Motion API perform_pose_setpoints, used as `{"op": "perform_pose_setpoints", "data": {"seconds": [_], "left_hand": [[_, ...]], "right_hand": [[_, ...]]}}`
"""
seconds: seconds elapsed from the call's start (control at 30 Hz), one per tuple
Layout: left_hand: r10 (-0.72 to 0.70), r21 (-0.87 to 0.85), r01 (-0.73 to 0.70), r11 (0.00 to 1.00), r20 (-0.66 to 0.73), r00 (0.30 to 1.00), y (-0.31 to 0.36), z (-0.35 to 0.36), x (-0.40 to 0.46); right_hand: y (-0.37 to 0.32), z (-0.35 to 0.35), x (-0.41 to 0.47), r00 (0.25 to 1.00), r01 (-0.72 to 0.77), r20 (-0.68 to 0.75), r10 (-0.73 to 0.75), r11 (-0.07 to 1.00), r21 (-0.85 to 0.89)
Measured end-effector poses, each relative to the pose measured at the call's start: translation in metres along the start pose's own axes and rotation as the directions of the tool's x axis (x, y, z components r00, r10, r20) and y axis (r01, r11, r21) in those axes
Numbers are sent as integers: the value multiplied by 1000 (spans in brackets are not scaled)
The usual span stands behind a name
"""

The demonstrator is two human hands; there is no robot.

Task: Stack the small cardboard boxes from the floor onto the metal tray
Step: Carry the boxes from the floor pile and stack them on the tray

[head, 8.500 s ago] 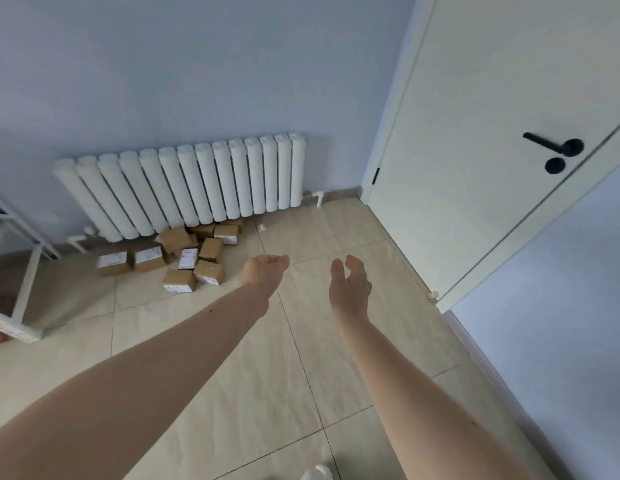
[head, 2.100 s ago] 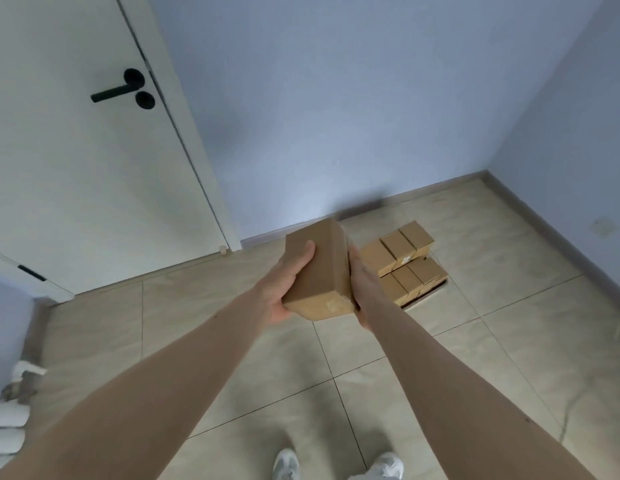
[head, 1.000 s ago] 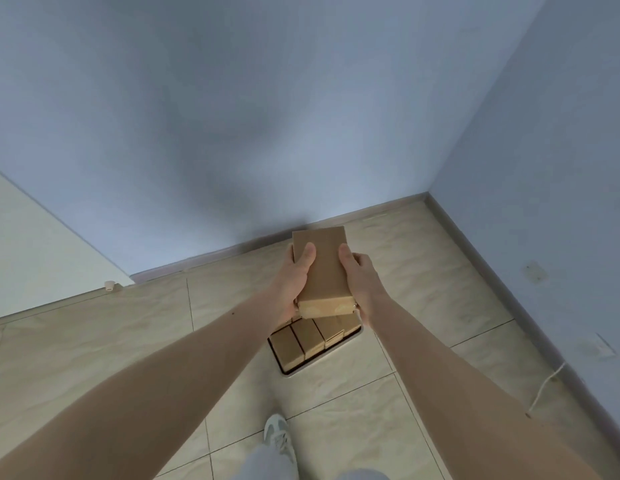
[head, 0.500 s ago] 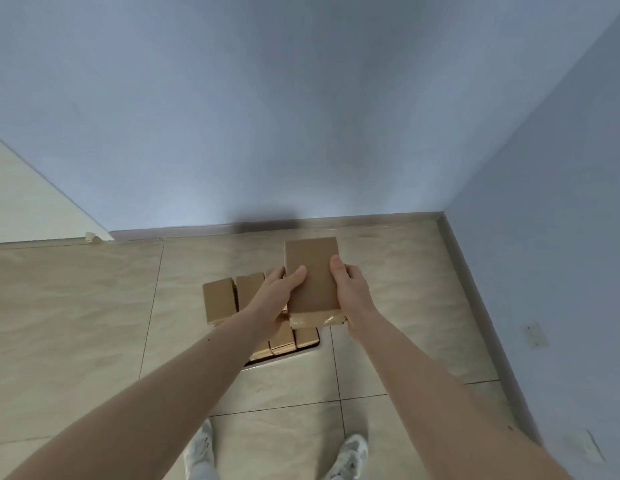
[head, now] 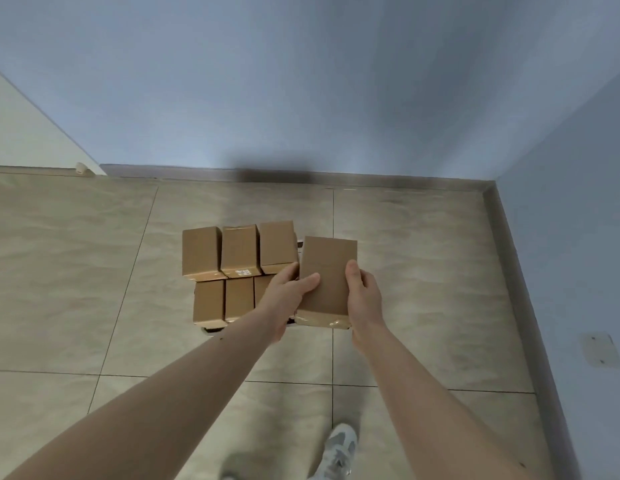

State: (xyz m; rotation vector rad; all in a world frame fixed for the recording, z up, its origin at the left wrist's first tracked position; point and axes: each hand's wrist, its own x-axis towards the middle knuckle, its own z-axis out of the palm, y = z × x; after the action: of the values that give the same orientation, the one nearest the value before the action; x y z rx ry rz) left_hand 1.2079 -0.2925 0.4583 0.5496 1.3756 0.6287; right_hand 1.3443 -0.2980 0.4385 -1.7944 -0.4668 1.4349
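Observation:
Both hands hold one small cardboard box [head: 326,271] above the floor. My left hand [head: 287,295] grips its left side, thumb on top. My right hand [head: 363,298] grips its right side, thumb on top. Just left of the held box, several cardboard boxes [head: 239,251] stand packed in two rows on the metal tray [head: 211,329]. Only a dark sliver of the tray shows at the front edge; boxes and my left wrist hide the rest. The held box hovers at the stack's right end.
Beige tiled floor [head: 422,271] runs to a blue wall ahead and another blue wall on the right, both edged by a skirting board [head: 502,244]. A white door [head: 21,133] stands at the far left. My shoe [head: 338,452] is at the bottom.
The view has moved closer to the stacked boxes. The held box has shifted right relative to the stack, from over its middle to its right end. Both hands keep their grip.

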Motion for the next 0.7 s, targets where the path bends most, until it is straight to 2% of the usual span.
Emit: {"op": "perform_pose_setpoints", "data": {"seconds": [0.27, 0.5, 0.6, 0.7], "left_hand": [[-52, 96, 50, 994, 17, 999, -142, -21, 99], [13, 77, -10, 997, -45, 999, -215, -42, 180], [114, 194, -101, 976, -59, 992, -238, -54, 212], [208, 351, -182, 919, -39, 977, -249, -61, 239]], "right_hand": [[155, -1, 96, 996, -81, -31, 81, 996, -27], [234, 20, 183, 994, -94, 60, 96, 995, -31], [259, 34, 212, 992, -36, 117, 38, 999, -23], [272, 45, 235, 996, 13, 94, -10, 1000, -28]]}}
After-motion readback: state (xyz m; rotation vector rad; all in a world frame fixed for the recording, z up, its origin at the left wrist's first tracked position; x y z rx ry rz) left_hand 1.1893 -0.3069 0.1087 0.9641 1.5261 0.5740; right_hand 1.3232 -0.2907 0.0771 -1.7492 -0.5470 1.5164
